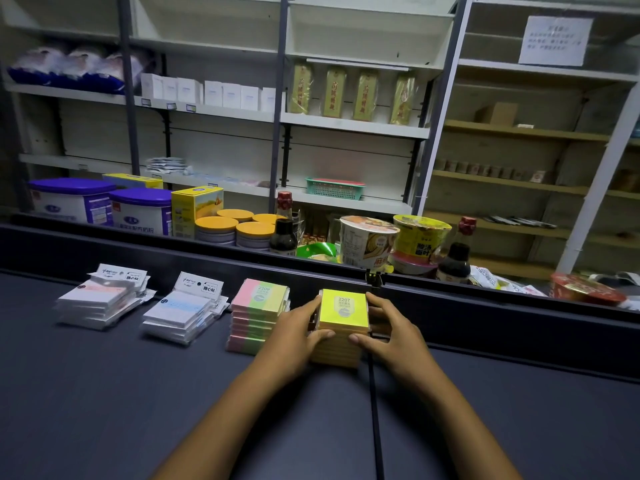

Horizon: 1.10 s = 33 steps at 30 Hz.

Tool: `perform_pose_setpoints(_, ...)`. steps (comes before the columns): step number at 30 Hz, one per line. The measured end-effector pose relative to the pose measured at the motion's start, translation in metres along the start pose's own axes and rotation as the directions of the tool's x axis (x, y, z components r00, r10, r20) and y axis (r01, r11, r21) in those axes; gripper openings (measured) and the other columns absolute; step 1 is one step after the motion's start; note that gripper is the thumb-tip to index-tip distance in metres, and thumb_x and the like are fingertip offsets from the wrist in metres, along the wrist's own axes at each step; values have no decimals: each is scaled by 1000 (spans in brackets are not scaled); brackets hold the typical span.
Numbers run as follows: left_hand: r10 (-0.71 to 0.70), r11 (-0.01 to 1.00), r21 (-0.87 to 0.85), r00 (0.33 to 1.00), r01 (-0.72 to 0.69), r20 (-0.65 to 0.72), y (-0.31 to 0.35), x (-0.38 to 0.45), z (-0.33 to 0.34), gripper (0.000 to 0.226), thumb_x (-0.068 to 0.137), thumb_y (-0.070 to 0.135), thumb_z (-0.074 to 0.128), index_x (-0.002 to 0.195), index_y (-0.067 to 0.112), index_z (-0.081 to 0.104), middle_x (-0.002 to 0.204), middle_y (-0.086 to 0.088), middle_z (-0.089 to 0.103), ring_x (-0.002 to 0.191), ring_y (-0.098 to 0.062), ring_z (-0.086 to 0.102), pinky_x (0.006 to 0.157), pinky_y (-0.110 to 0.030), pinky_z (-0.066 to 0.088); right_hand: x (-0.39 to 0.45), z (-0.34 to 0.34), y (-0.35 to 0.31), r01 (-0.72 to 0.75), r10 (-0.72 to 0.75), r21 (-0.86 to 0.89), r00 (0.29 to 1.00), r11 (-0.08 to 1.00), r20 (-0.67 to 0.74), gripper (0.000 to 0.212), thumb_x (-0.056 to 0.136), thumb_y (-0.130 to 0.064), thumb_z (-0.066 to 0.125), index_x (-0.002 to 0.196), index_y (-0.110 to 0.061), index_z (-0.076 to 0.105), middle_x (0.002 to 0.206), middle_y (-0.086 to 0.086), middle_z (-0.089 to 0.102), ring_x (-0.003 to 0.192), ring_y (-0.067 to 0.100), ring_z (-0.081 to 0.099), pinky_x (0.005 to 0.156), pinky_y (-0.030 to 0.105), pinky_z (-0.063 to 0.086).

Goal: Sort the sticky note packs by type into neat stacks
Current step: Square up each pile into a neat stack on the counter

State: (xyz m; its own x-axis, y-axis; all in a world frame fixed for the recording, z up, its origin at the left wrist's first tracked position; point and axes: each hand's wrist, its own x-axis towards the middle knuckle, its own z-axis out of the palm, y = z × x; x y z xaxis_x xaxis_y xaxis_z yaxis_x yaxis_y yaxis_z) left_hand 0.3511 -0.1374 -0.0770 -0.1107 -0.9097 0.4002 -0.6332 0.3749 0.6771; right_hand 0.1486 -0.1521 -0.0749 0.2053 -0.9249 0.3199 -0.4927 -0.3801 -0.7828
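Observation:
A stack of yellow sticky note packs (343, 315) stands on the dark counter (104, 393) near its raised back edge. My left hand (294, 336) presses its left side and my right hand (388, 332) presses its right side, thumbs on the front edge. To the left stands a stack of pink-and-green packs (258, 315). Further left lie a pile of bagged white-and-blue packs (185, 313) and a pile of bagged white-and-pink packs (100, 301), both a little askew.
A raised dark ledge (173, 261) runs behind the stacks. Beyond it stand tins, orange-lidded jars (216, 228), sauce bottles (284, 233) and cup noodles (367, 240). White shelving fills the background. A seam (375, 427) splits the counter beneath the yellow stack.

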Motion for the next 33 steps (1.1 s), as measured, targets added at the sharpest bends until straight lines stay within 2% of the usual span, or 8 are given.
perform_pose_setpoints(2,-46,999,-4,999,47,18,-2,1,1,73,87,26,72,150,18,35,138,-3,57,122,-14,53,87,0,35,-1,1,0,-37,36,19,999,999,24,90,74,-23,85,148,-29,33,129,-9,54,101,-3,62,74,7,51)
perform_pose_setpoints(4,-120,993,34,987,118,106,-5,1,2,82,83,31,76,150,14,32,138,-6,56,127,-21,52,102,-21,40,-3,3,2,-96,95,9,991,995,90,99,70,-19,88,150,-24,29,131,-3,54,105,7,63,83,18,56)
perform_pose_setpoints(6,-151,988,56,972,143,181,-10,-2,6,80,78,28,81,143,16,37,130,-4,61,117,-16,59,100,-28,45,-5,7,3,-135,142,-54,978,989,150,100,68,-14,89,148,-20,28,126,-1,57,105,11,64,88,26,58)
perform_pose_setpoints(15,-110,986,136,987,94,115,-13,-3,18,55,79,8,68,130,18,50,112,-5,66,102,-21,64,89,-37,53,-2,14,8,-178,189,-104,976,978,109,81,73,-1,82,140,-14,37,91,2,66,75,10,69,68,20,58)
perform_pose_setpoints(21,-129,988,104,985,117,112,-9,-6,18,57,79,12,75,129,17,48,114,-7,65,106,-23,64,92,-39,53,-3,7,3,-198,220,-153,965,968,143,91,71,-11,86,145,-18,32,101,-3,61,89,11,65,77,20,56)
perform_pose_setpoints(25,-68,991,114,998,69,-11,1,-26,-7,72,77,26,82,140,13,49,127,-7,63,113,-20,62,98,-37,51,-12,-17,-13,-218,217,56,976,974,31,104,66,-21,89,150,-16,28,130,5,54,113,17,58,95,28,50)
perform_pose_setpoints(29,-25,999,-34,967,17,-253,6,-38,-70,33,83,32,76,112,17,72,94,6,74,83,0,68,80,-18,55,-21,-21,-49,-78,100,124,978,989,-182,91,67,-51,78,146,-25,40,135,-10,51,121,11,51,97,28,42)
perform_pose_setpoints(33,-95,995,2,941,101,-325,-9,-31,-120,26,90,36,66,106,17,73,96,5,73,89,-7,66,83,-26,54,-12,13,-88,33,-14,90,979,995,-204,63,83,-43,72,139,-26,48,133,-9,56,120,6,54,98,27,45)
